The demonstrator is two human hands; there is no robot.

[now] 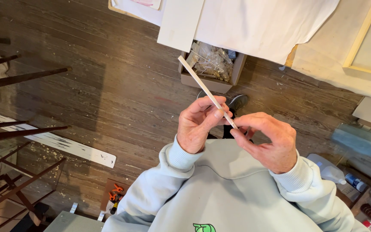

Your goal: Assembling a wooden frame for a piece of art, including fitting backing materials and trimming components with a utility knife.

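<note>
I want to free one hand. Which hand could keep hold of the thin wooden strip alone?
Probably the left hand: its thumb and fingers wrap the wooden strip partway along, while the right hand only pinches the near tip.

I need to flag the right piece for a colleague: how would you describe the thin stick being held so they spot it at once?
Start at the dark plank floor and find the open cardboard box of clear bags. Just below it, the left hand and right hand pinch a thin pale wooden strip slanting up-left over the box. Unlike the white board on the floor, it is slender and held in the air.
</note>
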